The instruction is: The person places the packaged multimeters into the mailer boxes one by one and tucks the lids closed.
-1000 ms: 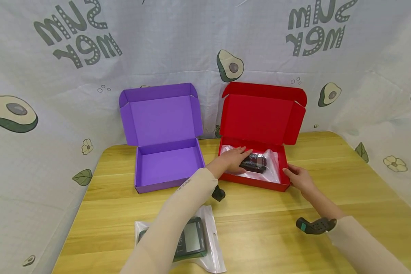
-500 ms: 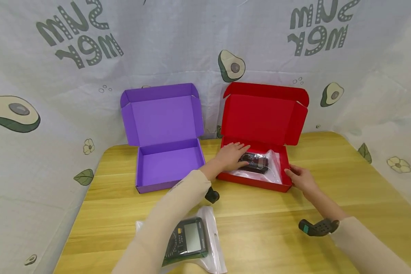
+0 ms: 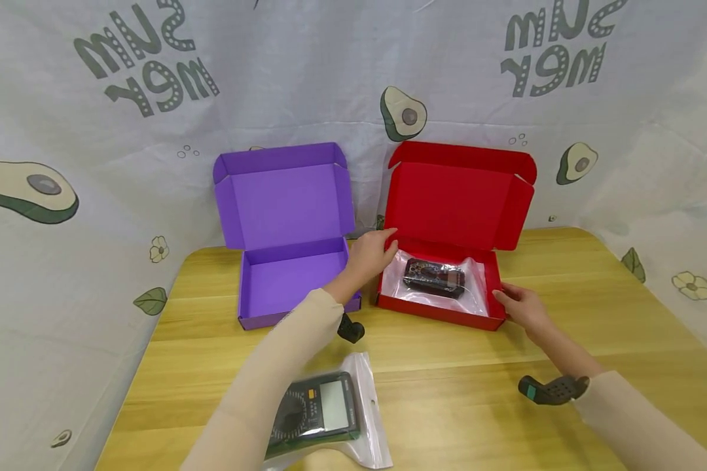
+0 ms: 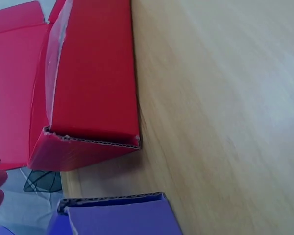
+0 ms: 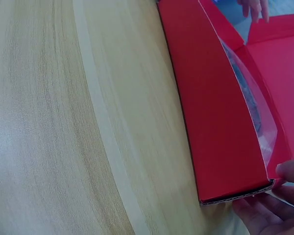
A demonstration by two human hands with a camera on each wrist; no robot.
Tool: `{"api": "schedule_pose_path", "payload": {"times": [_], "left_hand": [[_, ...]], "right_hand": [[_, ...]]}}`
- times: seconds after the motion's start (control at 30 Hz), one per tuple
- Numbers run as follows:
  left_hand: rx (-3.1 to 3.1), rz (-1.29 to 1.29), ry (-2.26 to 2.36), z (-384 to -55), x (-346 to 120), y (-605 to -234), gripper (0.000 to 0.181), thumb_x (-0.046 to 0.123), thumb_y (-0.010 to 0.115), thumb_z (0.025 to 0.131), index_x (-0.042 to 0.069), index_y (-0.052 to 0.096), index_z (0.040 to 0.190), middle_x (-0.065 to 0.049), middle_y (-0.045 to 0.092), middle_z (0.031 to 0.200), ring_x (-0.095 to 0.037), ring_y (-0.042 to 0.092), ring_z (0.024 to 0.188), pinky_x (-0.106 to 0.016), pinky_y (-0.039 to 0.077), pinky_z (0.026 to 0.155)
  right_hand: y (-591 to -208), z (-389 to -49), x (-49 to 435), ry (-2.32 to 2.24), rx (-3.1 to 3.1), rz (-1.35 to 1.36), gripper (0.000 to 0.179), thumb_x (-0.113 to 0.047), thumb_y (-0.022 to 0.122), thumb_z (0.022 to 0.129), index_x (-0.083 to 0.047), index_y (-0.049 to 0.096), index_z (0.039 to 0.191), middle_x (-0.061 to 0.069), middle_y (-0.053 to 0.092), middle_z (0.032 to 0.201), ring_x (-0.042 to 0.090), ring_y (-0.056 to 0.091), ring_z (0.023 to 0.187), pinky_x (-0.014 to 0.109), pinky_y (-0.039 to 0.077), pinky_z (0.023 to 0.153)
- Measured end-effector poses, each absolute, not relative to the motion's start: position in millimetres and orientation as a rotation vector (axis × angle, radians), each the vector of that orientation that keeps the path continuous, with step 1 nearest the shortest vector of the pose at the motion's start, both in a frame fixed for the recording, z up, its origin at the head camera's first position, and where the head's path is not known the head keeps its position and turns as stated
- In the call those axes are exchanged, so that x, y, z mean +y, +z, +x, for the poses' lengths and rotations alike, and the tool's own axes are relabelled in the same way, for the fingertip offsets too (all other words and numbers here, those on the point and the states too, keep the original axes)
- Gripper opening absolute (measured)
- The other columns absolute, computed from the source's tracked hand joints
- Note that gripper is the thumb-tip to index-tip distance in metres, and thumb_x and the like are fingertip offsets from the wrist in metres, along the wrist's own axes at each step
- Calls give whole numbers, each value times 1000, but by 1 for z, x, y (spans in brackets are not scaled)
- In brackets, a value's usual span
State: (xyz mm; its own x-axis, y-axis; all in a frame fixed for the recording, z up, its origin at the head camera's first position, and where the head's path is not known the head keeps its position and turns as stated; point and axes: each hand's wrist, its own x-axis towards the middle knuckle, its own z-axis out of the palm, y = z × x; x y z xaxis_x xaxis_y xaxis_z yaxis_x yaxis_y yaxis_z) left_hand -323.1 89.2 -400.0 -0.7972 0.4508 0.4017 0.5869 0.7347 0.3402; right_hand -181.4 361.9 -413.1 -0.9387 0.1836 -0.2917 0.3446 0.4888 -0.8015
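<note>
Right of the middle I see the red box (image 3: 438, 315), with the purple box (image 3: 283, 278) to its left; in the red one, a clear bag (image 3: 477, 288) holding a black gadget (image 3: 433, 278) could get its edge caught if the lid (image 3: 444, 206) falls. The right hand (image 3: 524, 306) pinches the red box's right edge, so a hard tug could bend it; the empty left hand (image 3: 365, 258), fingers out, could bump either box.
</note>
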Motion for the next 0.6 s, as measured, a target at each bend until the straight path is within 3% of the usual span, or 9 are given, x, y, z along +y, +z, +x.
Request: {"api": "schedule_pose_path", "payload": {"times": [0.1,0.17,0.33,0.47,0.6], "left_hand": [[-2637,-735,-793,-325,84,-400,34,22,50,92,12,62,122,-8,64,70,-13,42,49,-21,29,41],[-2650,-690,-838,-327,82,-399,34,22,49,92,12,62,122,-8,65,72,-11,34,46,-22,28,41],[-2730,-625,-848,-328,78,-398,36,24,47,93,15,59,126,-6,68,106,-11,39,51,-24,35,45],[-2797,-619,-850,-327,76,-397,39,25,46,94,16,54,131,-8,68,97,-9,33,45,-23,33,43],[-2829,-618,-847,-326,76,-396,42,24,48,92,14,51,133,-8,65,89,-9,30,44,-23,31,43]], "right_hand": [[-412,-181,362,-1426,2567,458,65,-33,38,99,9,15,143,36,23,141,45,39,119,40,43,91],[-411,-182,361,-1422,2571,454,64,-32,38,99,9,15,142,36,24,141,44,39,119,40,43,91],[-409,-182,361,-1413,2584,447,65,-33,38,98,10,17,142,36,26,139,43,42,117,37,46,89],[-409,-181,361,-1408,2590,442,64,-31,38,98,11,17,141,36,28,138,42,44,114,33,50,86],[-409,-181,360,-1423,2567,455,64,-31,39,98,11,16,142,36,27,139,43,41,117,38,46,90]]}}
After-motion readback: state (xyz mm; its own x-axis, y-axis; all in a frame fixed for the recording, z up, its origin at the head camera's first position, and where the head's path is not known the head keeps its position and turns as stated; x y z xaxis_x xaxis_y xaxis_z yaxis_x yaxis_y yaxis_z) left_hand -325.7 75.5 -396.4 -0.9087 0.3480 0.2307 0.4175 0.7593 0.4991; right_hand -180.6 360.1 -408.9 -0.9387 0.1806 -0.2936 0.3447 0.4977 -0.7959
